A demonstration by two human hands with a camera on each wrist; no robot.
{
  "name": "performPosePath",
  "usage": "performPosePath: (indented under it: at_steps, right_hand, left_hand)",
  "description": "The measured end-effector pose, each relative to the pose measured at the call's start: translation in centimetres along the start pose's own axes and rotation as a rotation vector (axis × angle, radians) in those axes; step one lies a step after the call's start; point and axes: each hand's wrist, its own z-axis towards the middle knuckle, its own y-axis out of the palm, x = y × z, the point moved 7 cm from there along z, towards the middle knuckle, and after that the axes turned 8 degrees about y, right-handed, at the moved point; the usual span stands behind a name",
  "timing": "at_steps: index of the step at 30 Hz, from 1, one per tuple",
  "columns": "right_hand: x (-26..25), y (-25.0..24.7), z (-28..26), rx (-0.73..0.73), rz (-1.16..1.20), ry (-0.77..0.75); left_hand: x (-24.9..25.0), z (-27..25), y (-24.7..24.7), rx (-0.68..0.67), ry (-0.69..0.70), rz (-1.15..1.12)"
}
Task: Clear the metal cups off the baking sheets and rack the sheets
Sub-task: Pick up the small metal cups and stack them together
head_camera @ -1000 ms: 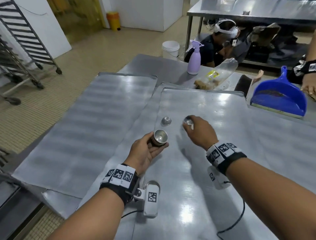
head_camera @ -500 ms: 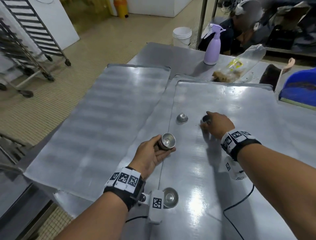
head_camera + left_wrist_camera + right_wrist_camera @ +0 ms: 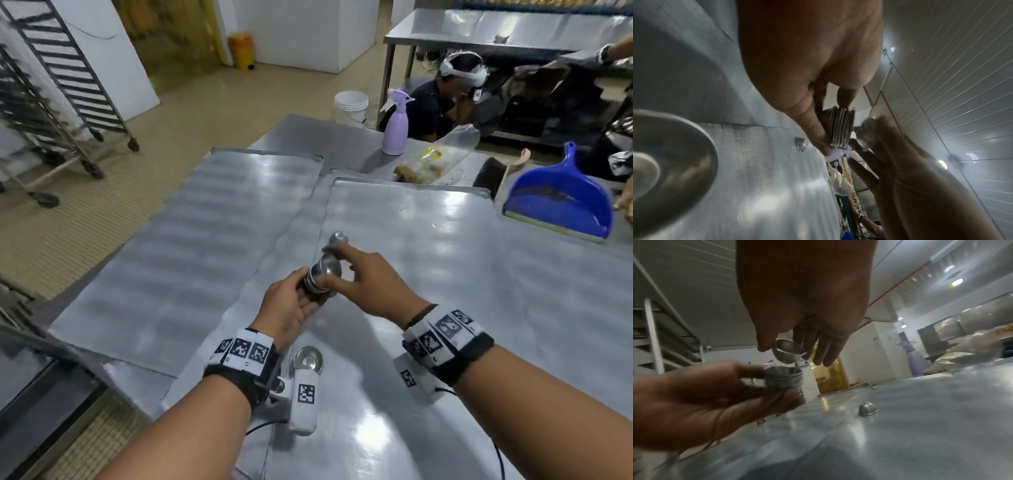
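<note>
My left hand [image 3: 291, 301] grips a nested stack of small metal cups [image 3: 317, 279] [image 3: 840, 128] [image 3: 784, 378] above the near baking sheet [image 3: 428, 291]. Right beside it, my right hand [image 3: 363, 281] pinches a single metal cup [image 3: 789, 351] [image 3: 867, 131] between thumb and fingertips at the stack's mouth. An upturned cup [image 3: 338, 237] [image 3: 867, 409] [image 3: 801, 144] lies on the sheet just beyond the hands. Another cup [image 3: 308, 359] [image 3: 663, 155] stands open side up by my left wrist. A second, ridged baking sheet [image 3: 191, 246] lies to the left.
A purple spray bottle [image 3: 395, 128], a plastic bag of food [image 3: 435, 159] and a blue dustpan [image 3: 561, 202] sit along the table's far edge. Wheeled tray racks [image 3: 51, 92] stand at the far left. A person [image 3: 442, 99] crouches behind the table, by a white bucket [image 3: 351, 106].
My right hand picked a cup off the sheet and brought it back to the stack in my left hand. The left hand rose slightly toward it.
</note>
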Motion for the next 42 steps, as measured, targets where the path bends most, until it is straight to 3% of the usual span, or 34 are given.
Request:
performPosePath:
  at_steps: [3, 9, 15, 21, 30, 36, 42]
  right_hand:
    - [-1.2, 1.1, -0.9, -0.012, -0.127, -0.002]
    - [-1.8, 1.7, -0.6, -0.035, -0.064, 0.011]
    - [3.1, 0.5, 4.5, 0.154, -0.093, 0.176]
    - [9.7, 1.9, 10.5, 0.006, -0.367, 0.374]
    - [12.7, 5.8, 16.0, -0.139, -0.47, 0.462]
    - [12.4, 5.7, 15.3, -0.011, -0.425, 0.437]
    - [11.3, 4.9, 11.1, 0.05, -0.348, 0.403]
  left_hand:
    - [0.3, -1.4, 0.3, 0.006, 0.028, -0.02]
    - [1.0, -1.7, -1.1, 0.011, 0.038, -0.059]
    - [2.0, 0.6, -2.8, 0.035, 0.011, -0.076]
    - [1.5, 3.9, -4.1, 0.02, -0.07, -0.012]
    - [1.8, 7.2, -6.0, 0.014, -0.119, -0.043]
    - [1.6, 7.8, -6.3, 0.002, -0.12, -0.043]
    - [1.1, 6.8, -4.9, -0.022, -0.122, -0.03]
